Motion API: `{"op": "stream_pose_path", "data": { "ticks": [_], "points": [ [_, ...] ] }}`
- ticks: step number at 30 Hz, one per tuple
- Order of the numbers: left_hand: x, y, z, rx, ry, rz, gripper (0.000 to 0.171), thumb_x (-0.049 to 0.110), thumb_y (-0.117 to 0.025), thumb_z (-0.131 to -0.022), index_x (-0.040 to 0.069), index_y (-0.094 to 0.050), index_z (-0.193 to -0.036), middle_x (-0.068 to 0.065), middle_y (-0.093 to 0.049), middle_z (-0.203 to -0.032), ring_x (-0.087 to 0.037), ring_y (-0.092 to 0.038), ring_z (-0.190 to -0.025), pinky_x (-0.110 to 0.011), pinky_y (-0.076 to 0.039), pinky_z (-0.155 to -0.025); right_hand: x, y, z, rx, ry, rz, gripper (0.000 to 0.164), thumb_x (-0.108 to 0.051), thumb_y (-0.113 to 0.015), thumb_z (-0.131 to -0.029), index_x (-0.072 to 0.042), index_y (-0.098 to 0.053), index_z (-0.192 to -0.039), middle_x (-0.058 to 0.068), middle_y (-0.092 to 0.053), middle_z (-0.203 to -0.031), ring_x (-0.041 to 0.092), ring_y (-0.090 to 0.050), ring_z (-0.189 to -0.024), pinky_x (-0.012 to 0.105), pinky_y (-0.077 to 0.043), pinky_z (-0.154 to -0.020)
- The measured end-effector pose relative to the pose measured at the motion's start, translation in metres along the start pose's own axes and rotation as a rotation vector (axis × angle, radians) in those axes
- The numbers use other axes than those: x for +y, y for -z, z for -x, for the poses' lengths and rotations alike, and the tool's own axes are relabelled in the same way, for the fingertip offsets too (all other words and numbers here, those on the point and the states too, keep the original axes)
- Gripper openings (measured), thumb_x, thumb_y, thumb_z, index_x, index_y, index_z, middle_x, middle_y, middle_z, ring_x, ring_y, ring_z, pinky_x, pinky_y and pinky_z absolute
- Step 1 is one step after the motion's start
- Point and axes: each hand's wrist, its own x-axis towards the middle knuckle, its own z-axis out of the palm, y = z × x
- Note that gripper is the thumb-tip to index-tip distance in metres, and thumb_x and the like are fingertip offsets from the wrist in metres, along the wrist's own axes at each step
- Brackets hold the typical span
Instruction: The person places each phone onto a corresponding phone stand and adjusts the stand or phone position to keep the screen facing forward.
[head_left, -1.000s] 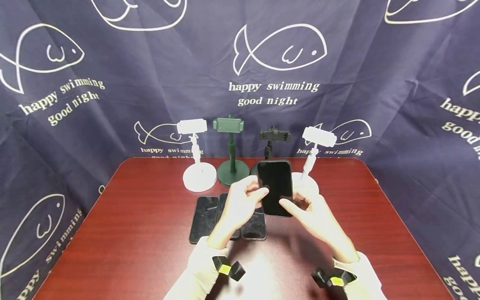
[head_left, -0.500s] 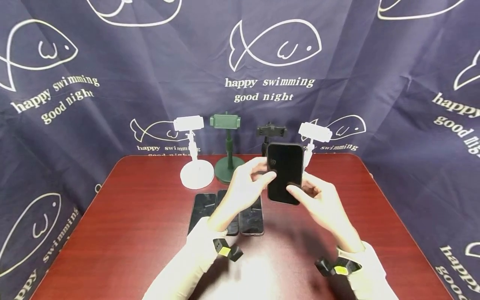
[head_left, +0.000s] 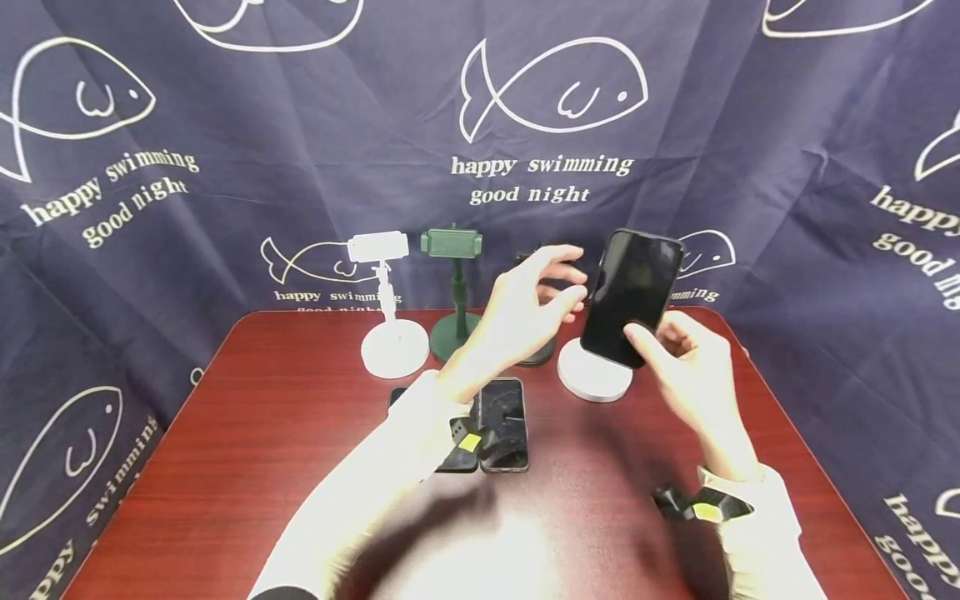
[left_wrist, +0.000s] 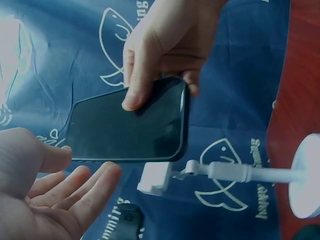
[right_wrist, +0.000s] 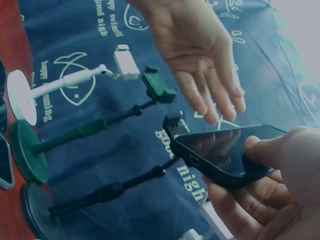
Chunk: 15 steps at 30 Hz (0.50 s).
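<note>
A black smartphone (head_left: 633, 292) stands tilted in the air, screen facing back at me. My right hand (head_left: 697, 367) grips its lower right side, thumb across the screen and fingers behind. My left hand (head_left: 528, 312) is to the left of the phone, fingers spread and relaxed, holding nothing; its thumb tip comes close to the phone's edge in the left wrist view. Behind the phone is a white phone stand (head_left: 592, 379), its holder hidden in the head view but showing in the left wrist view. The left hand covers much of a black phone stand (right_wrist: 107, 192).
Further left stand a green phone stand (head_left: 453, 243) and another white phone stand (head_left: 393, 350). Several phones lie on the red table (head_left: 247, 433), one of them a dark phone (head_left: 504, 425) partly beside my left sleeve. A blue fish-print curtain (head_left: 405, 117) hangs behind.
Both hands held the phone earlier; the left hand has let go and stays left of it. The right hand has carried the phone up and to the right, tilting its top rightward.
</note>
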Motion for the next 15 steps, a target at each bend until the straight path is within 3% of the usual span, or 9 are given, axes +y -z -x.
{"op": "stream_pose_path", "data": {
  "ticks": [4,8,11,15],
  "points": [
    [0.009,0.003,-0.024,-0.053,-0.021,-0.125,0.037,0.011,-0.066,-0.091,0.015,-0.057,-0.127,-0.002,-0.071,-0.095,-0.005,-0.064,-0.065,-0.023,-0.055,-0.061,0.006,0.001,-0.011,0.058,0.007,-0.025,0.039,-0.012,-0.073,-0.086,-0.001,-0.044,-0.063,-0.002,-0.03,-0.054,0.008,-0.026,-0.051,0.027,-0.019,-0.046],
    [0.013,0.005,-0.05,-0.093,-0.043,-0.28,0.033,0.018,-0.067,-0.091,0.015,-0.06,-0.123,0.001,-0.071,-0.092,-0.004,-0.062,-0.067,-0.021,-0.05,-0.067,0.013,-0.002,-0.02,0.099,-0.002,-0.03,0.038,-0.012,-0.073,-0.087,0.002,-0.045,-0.065,-0.002,-0.031,-0.053,0.006,-0.026,-0.05,0.026,-0.021,-0.046],
    [0.01,0.003,-0.067,-0.118,-0.051,-0.367,0.031,0.018,-0.066,-0.091,0.013,-0.061,-0.121,0.001,-0.071,-0.094,-0.004,-0.062,-0.07,-0.019,-0.048,-0.071,0.028,-0.006,-0.028,0.13,-0.005,-0.007,0.039,-0.018,-0.074,-0.086,0.001,-0.047,-0.066,-0.001,-0.034,-0.053,0.007,-0.029,-0.05,0.024,-0.022,-0.046],
    [-0.002,-0.004,-0.077,-0.151,-0.054,-0.448,0.029,0.02,-0.065,-0.092,0.012,-0.062,-0.119,-0.001,-0.072,-0.096,-0.003,-0.062,-0.074,-0.017,-0.047,-0.075,0.049,-0.011,-0.035,0.172,-0.002,0.057,0.039,-0.027,-0.075,-0.086,-0.002,-0.052,-0.067,-0.001,-0.043,-0.055,0.008,-0.037,-0.053,0.022,-0.028,-0.05]
  ]
}}
